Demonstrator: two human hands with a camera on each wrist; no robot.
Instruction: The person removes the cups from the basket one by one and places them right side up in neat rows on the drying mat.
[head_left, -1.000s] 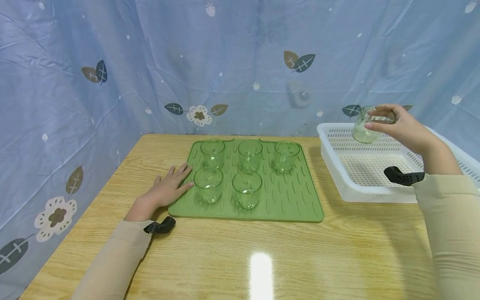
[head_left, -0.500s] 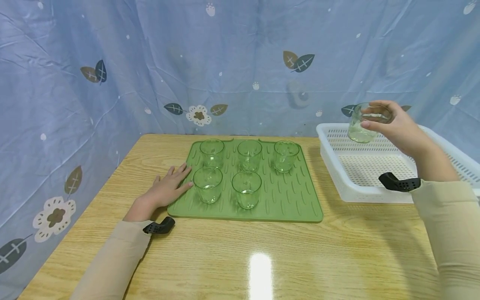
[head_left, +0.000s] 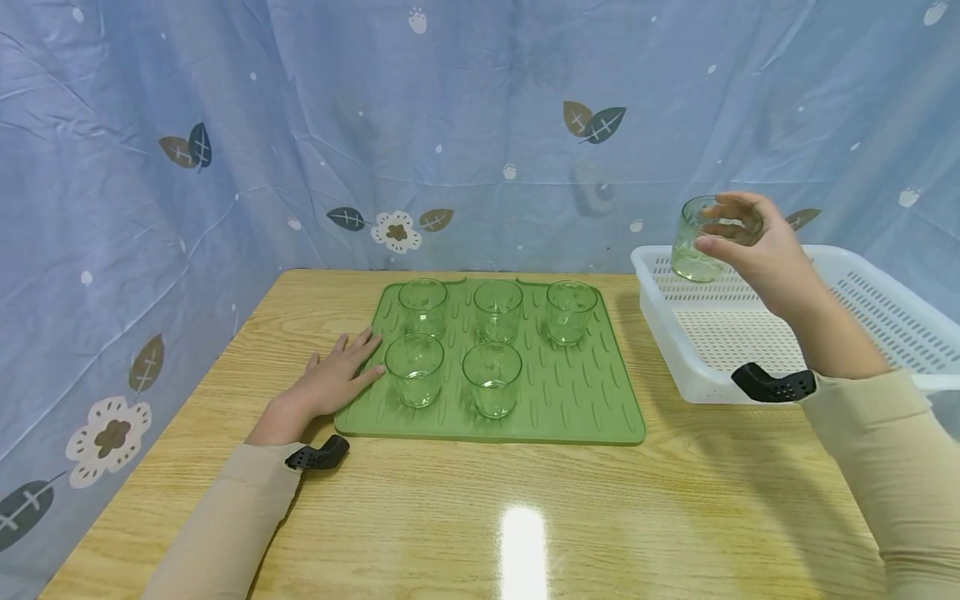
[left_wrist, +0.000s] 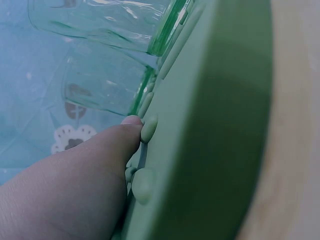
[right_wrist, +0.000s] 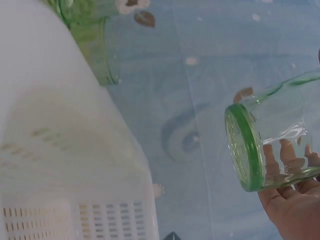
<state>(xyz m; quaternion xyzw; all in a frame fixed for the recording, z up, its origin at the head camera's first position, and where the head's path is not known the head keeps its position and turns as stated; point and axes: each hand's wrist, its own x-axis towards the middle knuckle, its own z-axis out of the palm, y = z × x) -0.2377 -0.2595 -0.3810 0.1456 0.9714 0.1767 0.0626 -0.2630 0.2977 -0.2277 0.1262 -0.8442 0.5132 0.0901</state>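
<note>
High over the left end of the white basket (head_left: pixel 701 385), my right hand (head_left: pixel 757 246) grips a clear greenish drinking glass (head_left: pixel 693 250) between thumb and fingers. In the right wrist view the glass (right_wrist: pixel 245 145) shows its thick base, with fingers visible through its wall. My left hand (head_left: pixel 330 379) lies flat with fingers spread on the left edge of the green drying mat (head_left: pixel 577 408), its thumb close to the front-left glass (head_left: pixel 415 375). Several matching glasses stand upright on the mat: three in the back row, two in front. The left wrist view has the thumb (left_wrist: pixel 110 145) on the ridged mat.
The perforated basket stands right of the mat on the wooden table (head_left: pixel 420 517). Behind and to the left hangs a blue patterned curtain (head_left: pixel 480 125). Bare ridged mat shows at the front right, beside the front-middle glass (head_left: pixel 492 383).
My right hand has carried the glass left and slightly up, from above the basket's interior toward its left rim. The left hand and the glasses on the mat stay put.
</note>
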